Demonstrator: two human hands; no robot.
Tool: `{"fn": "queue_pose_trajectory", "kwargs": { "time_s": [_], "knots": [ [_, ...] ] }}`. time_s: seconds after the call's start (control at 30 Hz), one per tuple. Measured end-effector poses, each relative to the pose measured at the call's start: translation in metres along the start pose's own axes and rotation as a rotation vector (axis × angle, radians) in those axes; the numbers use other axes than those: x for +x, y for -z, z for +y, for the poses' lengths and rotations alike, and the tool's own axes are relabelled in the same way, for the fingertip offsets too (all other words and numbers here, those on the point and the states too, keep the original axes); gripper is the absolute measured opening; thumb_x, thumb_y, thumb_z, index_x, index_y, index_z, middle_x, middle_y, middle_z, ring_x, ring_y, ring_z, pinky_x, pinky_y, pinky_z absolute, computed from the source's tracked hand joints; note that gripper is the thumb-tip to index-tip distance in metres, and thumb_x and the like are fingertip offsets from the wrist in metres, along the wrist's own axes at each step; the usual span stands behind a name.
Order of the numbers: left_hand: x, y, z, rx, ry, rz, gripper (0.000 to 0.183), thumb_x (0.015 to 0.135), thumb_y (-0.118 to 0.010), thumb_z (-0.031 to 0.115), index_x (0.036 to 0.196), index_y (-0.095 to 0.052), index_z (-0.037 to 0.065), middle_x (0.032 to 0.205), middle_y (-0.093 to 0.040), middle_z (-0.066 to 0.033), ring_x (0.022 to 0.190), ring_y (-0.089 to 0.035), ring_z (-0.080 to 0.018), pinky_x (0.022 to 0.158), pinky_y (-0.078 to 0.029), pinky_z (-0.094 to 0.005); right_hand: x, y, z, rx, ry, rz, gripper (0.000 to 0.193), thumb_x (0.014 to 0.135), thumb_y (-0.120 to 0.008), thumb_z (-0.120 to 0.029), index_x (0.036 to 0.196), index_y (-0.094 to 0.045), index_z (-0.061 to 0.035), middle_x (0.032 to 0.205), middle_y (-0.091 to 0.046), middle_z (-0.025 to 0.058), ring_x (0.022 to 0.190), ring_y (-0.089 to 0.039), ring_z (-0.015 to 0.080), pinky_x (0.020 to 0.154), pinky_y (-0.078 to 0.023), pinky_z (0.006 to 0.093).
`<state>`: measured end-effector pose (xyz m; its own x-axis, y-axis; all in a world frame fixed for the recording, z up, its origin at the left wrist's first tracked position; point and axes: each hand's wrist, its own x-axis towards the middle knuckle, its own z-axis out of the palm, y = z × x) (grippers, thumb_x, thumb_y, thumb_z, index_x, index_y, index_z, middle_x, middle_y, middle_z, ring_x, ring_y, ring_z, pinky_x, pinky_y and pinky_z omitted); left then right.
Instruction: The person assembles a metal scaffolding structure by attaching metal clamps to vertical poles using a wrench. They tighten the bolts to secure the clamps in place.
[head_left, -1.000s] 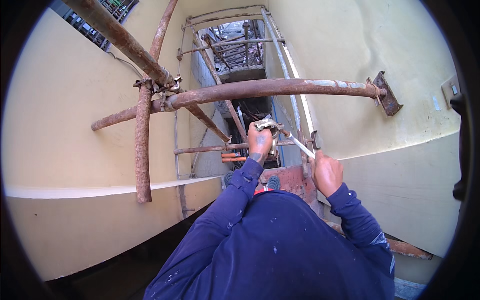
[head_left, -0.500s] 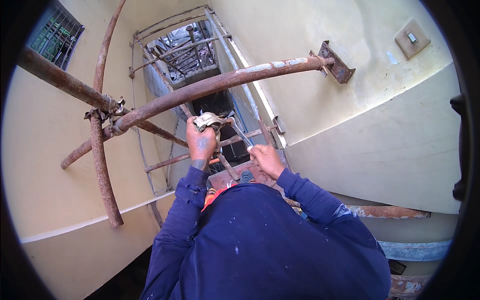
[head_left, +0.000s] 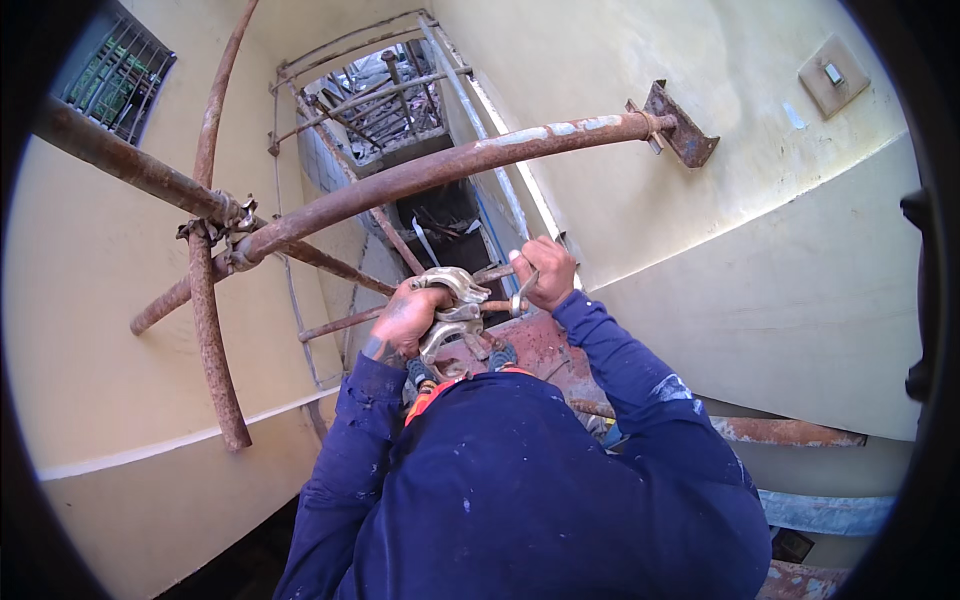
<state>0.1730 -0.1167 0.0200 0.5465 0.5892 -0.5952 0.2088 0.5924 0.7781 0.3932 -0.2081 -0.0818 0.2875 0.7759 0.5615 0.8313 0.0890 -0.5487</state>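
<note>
A pale metal scaffold clamp [head_left: 460,284] with curved jaws is held out in front of my body. My left hand [head_left: 404,322] is closed around its left side, thumb over the upper part. From the clamp's right side a rusty bolt [head_left: 497,306] sticks out. On the end of that bolt sits a wrench [head_left: 522,292], its other end gripped in the closed fingers of my right hand [head_left: 548,272]. Part of the wrench is hidden inside that fist.
A rusty pipe [head_left: 430,185] crosses ahead to a bracket [head_left: 683,124] at the right wall. At left, several pipes meet at a clamped joint [head_left: 225,225]. More scaffold tubes stand beyond, over a reddish plank [head_left: 560,350]. A wall switch [head_left: 833,74] is at upper right.
The clamp has turned and come lower and nearer, showing its curved jaws. My right hand has swung up and to the right with the wrench; my left hand has moved slightly down.
</note>
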Motion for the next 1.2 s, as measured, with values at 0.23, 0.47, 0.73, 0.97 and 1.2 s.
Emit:
{"fn": "queue_pose_trajectory", "kwargs": {
  "time_s": [0.23, 0.47, 0.73, 0.97, 1.2],
  "knots": [
    [-0.006, 0.013, 0.002, -0.107, 0.125, -0.257, 0.037, 0.081, -0.049, -0.004, 0.115, -0.065, -0.007, 0.102, -0.07, -0.0123, 0.088, -0.07, -0.0205, 0.079, -0.059, -0.0329, 0.103, 0.047, -0.012, 0.105, 0.457, 0.176, 0.04, 0.091, -0.068, -0.022, 0.063, -0.044, -0.0081, 0.061, -0.045, 0.0083, 0.057, -0.047, 0.0276, 0.053, -0.039, 0.0387],
    [-0.025, 0.011, 0.021, -0.168, -0.09, -0.05, 0.036, 0.081, -0.05, -0.004, 0.113, -0.065, -0.007, 0.103, -0.071, -0.0136, 0.089, -0.071, -0.0218, 0.08, -0.059, -0.0335, 0.068, 0.046, -0.033, 0.957, -0.669, 0.242, 0.053, 0.105, -0.051, -0.041, 0.062, -0.041, -0.0122, 0.053, -0.036, -0.0039, 0.048, -0.038, 0.007, 0.047, -0.035, 0.0271],
    [-0.011, 0.015, 0.027, -0.057, -0.223, -0.019, 0.036, 0.08, -0.049, -0.007, 0.112, -0.065, -0.006, 0.103, -0.071, -0.0114, 0.09, -0.068, -0.0202, 0.083, -0.055, -0.0325, 0.043, 0.06, -0.102, 0.847, -0.798, -0.376, 0.064, 0.098, -0.052, -0.062, 0.065, -0.054, -0.0079, 0.053, -0.043, -0.0024, 0.044, -0.042, 0.0065, 0.041, -0.034, 0.0243],
    [-0.008, 0.033, 0.026, 0.045, -0.337, -0.059, 0.034, 0.082, -0.045, -0.009, 0.109, -0.065, -0.003, 0.101, -0.07, -0.01, 0.091, -0.067, -0.0187, 0.083, -0.054, -0.0313, 0.051, 0.064, -0.117, 0.76, -0.904, -0.659, 0.054, 0.099, -0.06, -0.049, 0.074, -0.065, -0.0011, 0.055, -0.051, -0.0019, 0.04, -0.042, 0.0064, 0.037, -0.032, 0.0234],
    [-0.013, 0.054, 0.035, -0.02, -0.379, -0.114, 0.029, 0.086, -0.046, -0.007, 0.109, -0.064, -0.002, 0.102, -0.07, -0.0099, 0.092, -0.067, -0.0183, 0.084, -0.055, -0.0316, 0.02, 0.03, -0.154, 1.196, -0.963, -0.279, 0.042, 0.097, -0.067, -0.044, 0.083, -0.06, -0.0056, 0.067, -0.051, -0.0038, 0.051, -0.041, 0.0046, 0.047, -0.037, 0.0233]
  ]
}}
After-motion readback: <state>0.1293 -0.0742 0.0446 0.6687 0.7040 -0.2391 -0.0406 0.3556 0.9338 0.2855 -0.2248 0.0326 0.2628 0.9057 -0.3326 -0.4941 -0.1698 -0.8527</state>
